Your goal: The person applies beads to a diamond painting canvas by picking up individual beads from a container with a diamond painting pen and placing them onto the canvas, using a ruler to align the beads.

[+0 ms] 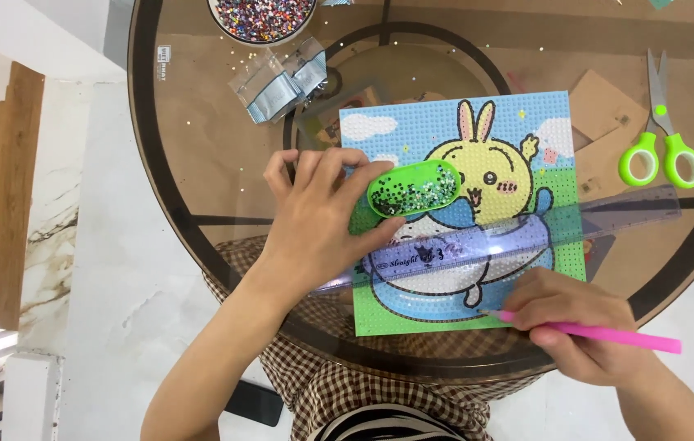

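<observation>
A square diamond-painting canvas (527,139) with a yellow rabbit on a blue and green ground lies on a round glass table (200,163). My left hand (318,220) rests on the canvas's left edge, its fingers around a green oval tray (412,189) full of small beads. A clear purple ruler (608,216) lies slantwise across the canvas, its left end under that hand. My right hand (580,327) grips a pink pen (616,336) whose tip touches the canvas near its lower right edge.
Green-handled scissors (661,139) lie at the table's right. A round bowl of mixed beads (261,18) and small clear plastic bags (282,77) sit at the far left. Brown cardboard pieces (604,110) lie beside the canvas. A checked cloth (347,384) covers my lap.
</observation>
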